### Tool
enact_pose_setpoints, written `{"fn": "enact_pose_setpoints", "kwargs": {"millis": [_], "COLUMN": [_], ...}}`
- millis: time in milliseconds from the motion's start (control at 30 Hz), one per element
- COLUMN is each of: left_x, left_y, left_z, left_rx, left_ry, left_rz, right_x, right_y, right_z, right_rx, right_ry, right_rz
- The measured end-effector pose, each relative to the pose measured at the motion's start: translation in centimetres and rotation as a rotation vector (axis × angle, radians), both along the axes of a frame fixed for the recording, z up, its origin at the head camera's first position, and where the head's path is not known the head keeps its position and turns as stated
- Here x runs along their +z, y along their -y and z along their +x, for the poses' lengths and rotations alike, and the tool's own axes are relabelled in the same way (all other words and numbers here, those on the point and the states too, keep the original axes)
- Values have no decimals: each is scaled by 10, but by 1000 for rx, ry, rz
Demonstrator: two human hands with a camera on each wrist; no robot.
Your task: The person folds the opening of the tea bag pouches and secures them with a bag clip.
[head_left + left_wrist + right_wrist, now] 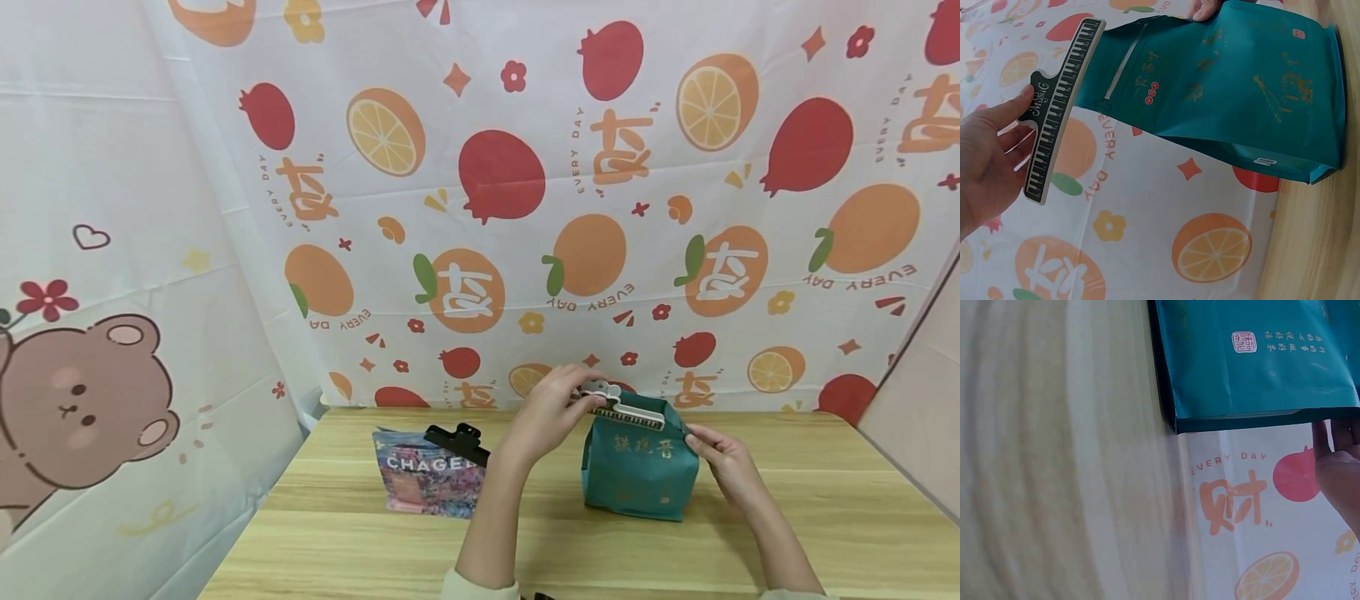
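A teal tea bag [640, 479] with gold lettering stands upright on the table, its top folded in at the sides. My left hand [551, 414] pinches the handle of a long bag clip [637, 417] with a piano-key pattern. The clip [1063, 115] lies along the bag's top edge in the left wrist view, with the thumb on its dark "Music" tab. At the bag's upper right side, my right hand [723, 465] pinches the edge between thumb and fingers. In the right wrist view, that hand [1340, 467] is partly cut off by the frame.
Left of my left forearm, a colourful pouch [427, 483] stands on the wooden table [337, 550] with a black clip [459, 442] across its top. A fruit-print cloth [517, 275] hangs behind the table, and a bear-print cloth [90, 408] hangs at the left.
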State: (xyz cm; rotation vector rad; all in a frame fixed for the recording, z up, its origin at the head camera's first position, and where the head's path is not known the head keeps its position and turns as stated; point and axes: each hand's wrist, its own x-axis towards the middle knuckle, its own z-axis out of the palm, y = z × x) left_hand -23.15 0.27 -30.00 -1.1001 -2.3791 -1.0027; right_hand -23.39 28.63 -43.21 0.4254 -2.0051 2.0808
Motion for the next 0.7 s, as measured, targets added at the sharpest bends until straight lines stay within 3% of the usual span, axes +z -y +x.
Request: {"fn": "enact_pose_setpoints", "kwargs": {"millis": [433,700], "left_x": [13,20], "left_y": [-9,-18], "left_z": [1,-1], "left_rx": [19,65], "left_ry": [-92,-228], "left_rz": [-33,-31], "right_x": [0,0], "right_y": [0,0], "right_z": [0,0], "right_rx": [5,-14], "right_ry": [5,18], "right_rz": [6,18]}}
